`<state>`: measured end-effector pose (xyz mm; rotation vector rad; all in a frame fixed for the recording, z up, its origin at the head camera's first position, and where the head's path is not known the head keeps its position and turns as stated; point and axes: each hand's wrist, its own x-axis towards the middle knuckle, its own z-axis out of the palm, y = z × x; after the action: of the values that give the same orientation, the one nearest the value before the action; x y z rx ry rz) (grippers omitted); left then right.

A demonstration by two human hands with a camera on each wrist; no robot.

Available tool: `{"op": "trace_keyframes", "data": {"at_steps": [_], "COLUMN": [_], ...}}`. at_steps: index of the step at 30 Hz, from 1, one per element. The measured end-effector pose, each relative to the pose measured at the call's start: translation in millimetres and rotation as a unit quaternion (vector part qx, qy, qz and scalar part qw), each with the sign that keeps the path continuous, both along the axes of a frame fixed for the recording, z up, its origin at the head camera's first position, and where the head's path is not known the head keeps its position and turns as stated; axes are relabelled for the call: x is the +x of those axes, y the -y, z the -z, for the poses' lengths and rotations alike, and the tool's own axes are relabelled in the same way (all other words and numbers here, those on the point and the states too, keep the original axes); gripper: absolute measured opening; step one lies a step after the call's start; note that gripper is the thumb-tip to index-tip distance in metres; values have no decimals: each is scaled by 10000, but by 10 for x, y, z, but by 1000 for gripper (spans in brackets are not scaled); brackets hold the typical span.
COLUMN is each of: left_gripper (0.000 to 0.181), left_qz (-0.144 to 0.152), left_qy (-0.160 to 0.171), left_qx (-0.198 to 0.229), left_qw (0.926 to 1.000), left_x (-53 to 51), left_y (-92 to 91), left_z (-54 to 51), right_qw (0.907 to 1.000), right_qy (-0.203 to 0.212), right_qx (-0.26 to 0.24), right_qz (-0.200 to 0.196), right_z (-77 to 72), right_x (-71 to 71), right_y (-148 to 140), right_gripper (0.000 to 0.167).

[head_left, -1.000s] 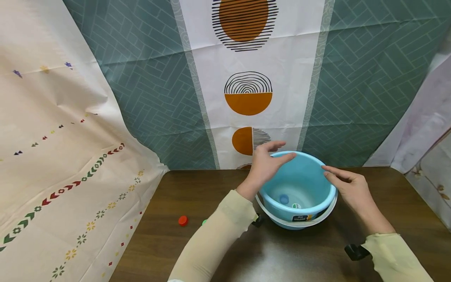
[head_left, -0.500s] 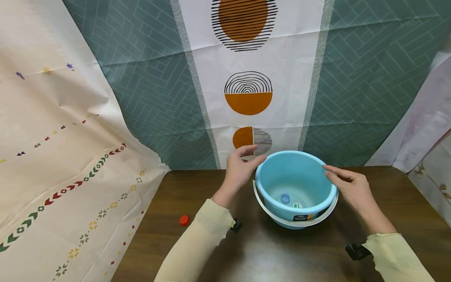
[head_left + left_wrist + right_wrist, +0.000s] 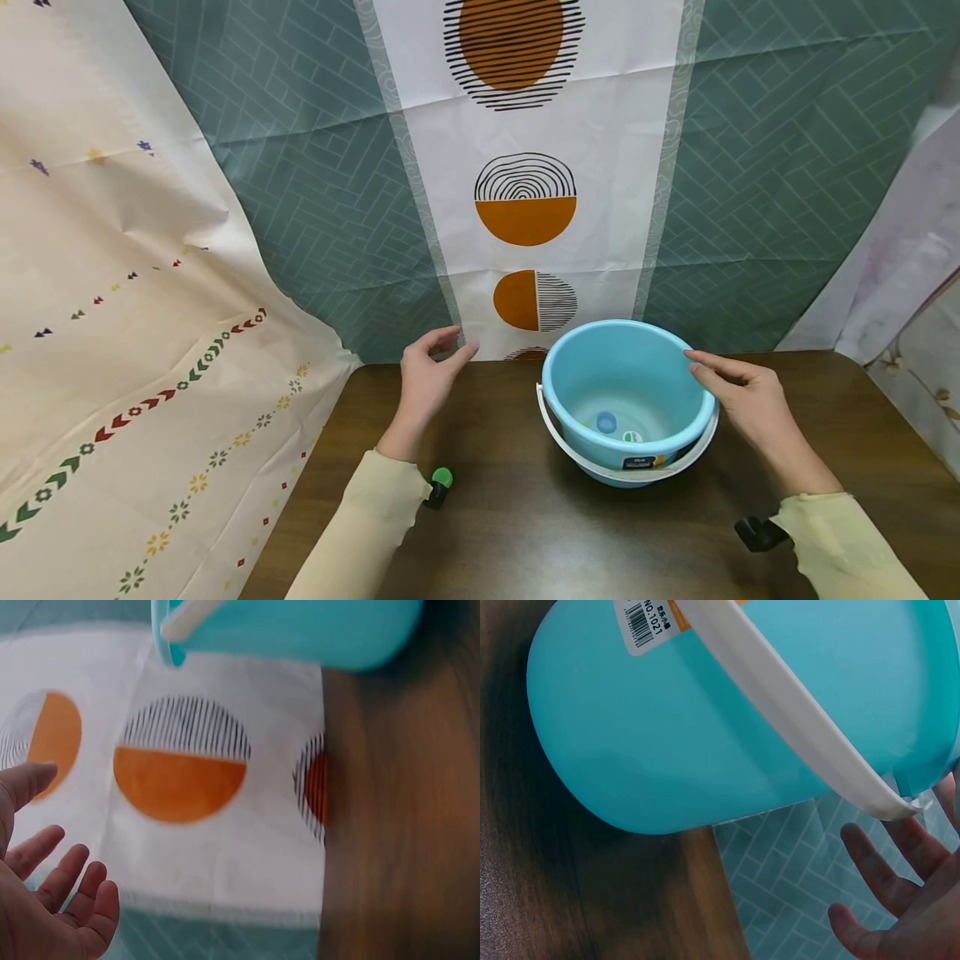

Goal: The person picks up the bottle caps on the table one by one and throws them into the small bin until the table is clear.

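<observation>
A light blue bucket (image 3: 622, 367) with a white handle (image 3: 562, 442) stands upright on the brown table, its handle lowered against the front. Inside it lie a blue bottle cap (image 3: 606, 422) and a round white-and-green piece (image 3: 632, 437). My right hand (image 3: 738, 387) holds the bucket's right rim between thumb and fingers; the right wrist view shows its other fingers spread beside the handle's end. Left of the bucket, my left hand (image 3: 429, 375) is in the air with nothing in it, fingers loosely bent and apart from the thumb. A green bottle cap (image 3: 442, 477) lies beside my left wrist.
The brown wooden table (image 3: 525, 533) ends at a hanging cloth (image 3: 600, 167) with teal and white panels. A cream patterned cloth (image 3: 150, 375) borders the left side and a pale cloth (image 3: 892, 275) the right. Black wrist cameras sit under both forearms.
My left hand has moved left, from over the bucket's rim to well beside it. The green cap now shows fully, while my left arm covers the red cap's spot. My right hand stays put.
</observation>
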<state>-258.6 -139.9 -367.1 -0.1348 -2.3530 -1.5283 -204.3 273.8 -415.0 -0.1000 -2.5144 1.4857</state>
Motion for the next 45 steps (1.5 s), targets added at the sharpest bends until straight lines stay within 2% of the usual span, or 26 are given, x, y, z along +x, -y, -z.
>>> {"op": "trace_keyframes", "data": {"at_steps": [4,7,9,12,14,17,21,23,26,28,32,34,38,45], "left_gripper": [35,35,35,36,37,38,35,34,39,45,60,64,67,61], "left_qz": [-154,-227,-360,-647,-800,-825,-705,-601,-235,56,631,788,864,639], "left_qy": [225,353,343,387,517,869,1304,1417,1684,1924,2433,2569,2746,2996], "left_qx": [38,78,-36,-271,-505,-852,-1352,-1518,-1588,-1640,-1871,-2038,-2307,-2548], "left_qw": [9996,9991,9988,9968,9942,9891,9797,9764,9726,9675,9496,9414,9295,9172], "left_x": [132,203,193,138,121,160,227,245,268,281,311,328,354,342], "left_y": [205,339,461,668,803,969,1175,1282,1425,1490,1570,1593,1608,1605], "left_z": [-58,-28,100,356,514,676,847,921,1001,1052,1139,1169,1188,1160], "right_qw": [10000,10000,10000,10000,10000,9999,9999,9999,10000,10000,10000,10000,10000,10000], "right_qy": [2,14,21,5,21,50,89,81,66,46,51,45,64,40], "right_qx": [-3,-6,-12,-6,-11,-5,-14,-16,-5,10,27,33,21,1], "right_qz": [-24,-29,-26,-58,-76,-120,-108,-74,-58,-68,-62,-63,-56,-21], "right_z": [-15,-19,-15,-2,10,30,43,36,18,9,2,4,8,6], "right_x": [1,1,0,2,4,3,2,5,11,16,15,8,-4,-2], "right_y": [-1,2,4,1,-1,-4,-2,-2,-6,-10,-12,-10,-8,0], "right_gripper": [46,46,46,47,47,47,48,48,48,48,48,48,48,47]}}
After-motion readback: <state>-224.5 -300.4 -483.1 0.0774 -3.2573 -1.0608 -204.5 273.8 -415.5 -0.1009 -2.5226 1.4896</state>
